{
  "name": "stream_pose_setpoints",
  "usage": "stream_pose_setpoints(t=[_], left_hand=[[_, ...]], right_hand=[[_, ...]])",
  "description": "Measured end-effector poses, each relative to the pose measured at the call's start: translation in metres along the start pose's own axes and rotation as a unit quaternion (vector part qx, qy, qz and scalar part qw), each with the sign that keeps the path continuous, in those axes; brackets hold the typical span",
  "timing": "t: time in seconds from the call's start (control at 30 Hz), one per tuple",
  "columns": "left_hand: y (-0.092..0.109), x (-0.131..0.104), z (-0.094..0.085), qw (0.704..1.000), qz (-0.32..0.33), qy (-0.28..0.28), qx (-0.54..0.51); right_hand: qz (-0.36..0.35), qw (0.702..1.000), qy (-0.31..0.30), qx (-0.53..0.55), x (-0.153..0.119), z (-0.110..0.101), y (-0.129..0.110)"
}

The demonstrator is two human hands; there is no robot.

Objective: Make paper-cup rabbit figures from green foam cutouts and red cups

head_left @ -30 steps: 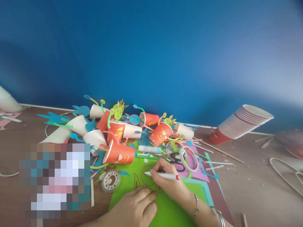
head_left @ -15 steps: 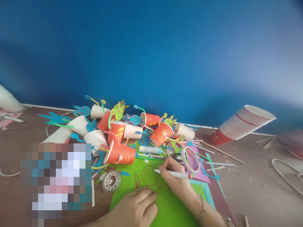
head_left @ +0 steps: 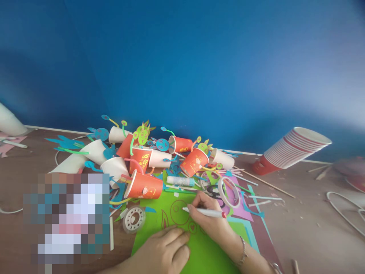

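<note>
Head view, hands first. Right hand (head_left: 207, 217) pinched around white marker (head_left: 203, 212), red cap pointing right, tip on green sheet (head_left: 205, 255) beside drawn circle (head_left: 179, 212). Left hand (head_left: 165, 249) flat, fingers together, pressing near edge of green sheet; nothing gripped. Green sheet flat on table (head_left: 308, 236), over blue and pink paper (head_left: 242, 211). Small heart circles and leaf outline already inked near marker tip.

Step judged: outlining shapes on the sheet, partway, much green still blank. Next stroke likely calls for steady downward press from left hand and a short wrist arc with the marker.

Outward: tape roll (head_left: 228, 192) and scissors (head_left: 212, 189) just beyond right hand; glue stick (head_left: 180, 180) beside them; plastic tape core (head_left: 133, 219) left of sheet. Farther back, heap of decorated paper cups (head_left: 142, 160); tilted stack of cups (head_left: 293, 150) well apart at right. Pixelated patch at left, contents unreadable.
</note>
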State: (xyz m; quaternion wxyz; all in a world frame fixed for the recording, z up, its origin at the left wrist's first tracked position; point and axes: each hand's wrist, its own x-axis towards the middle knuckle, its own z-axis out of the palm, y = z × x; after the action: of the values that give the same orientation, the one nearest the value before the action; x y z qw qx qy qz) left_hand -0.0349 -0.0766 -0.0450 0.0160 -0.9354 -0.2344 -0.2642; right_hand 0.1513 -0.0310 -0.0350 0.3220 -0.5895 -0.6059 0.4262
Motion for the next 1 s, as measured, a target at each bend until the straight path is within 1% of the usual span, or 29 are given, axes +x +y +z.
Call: stream_pose_setpoints(t=[0.33,0.5,0.77,1.0], left_hand=[[0.0001,0.0003,0.0007,1.0,-0.001,-0.008,0.002],[-0.0001,-0.0005,0.0017,1.0,-0.002,-0.011,-0.002],[-0.0005,0.0024,-0.0006,1.0,-0.005,0.0,-0.008],[-0.0015,-0.0003,0.0037,1.0,0.0,0.0,-0.005]], right_hand=[[-0.016,1.0,0.004,-0.017,-0.0014,0.0004,-0.0016],[-0.013,0.999,0.016,-0.028,-0.0006,0.0008,-0.0031],[-0.013,0.999,0.033,-0.039,0.0011,0.001,-0.0014],[-0.009,0.998,0.044,-0.038,0.0002,0.0004,-0.002]])
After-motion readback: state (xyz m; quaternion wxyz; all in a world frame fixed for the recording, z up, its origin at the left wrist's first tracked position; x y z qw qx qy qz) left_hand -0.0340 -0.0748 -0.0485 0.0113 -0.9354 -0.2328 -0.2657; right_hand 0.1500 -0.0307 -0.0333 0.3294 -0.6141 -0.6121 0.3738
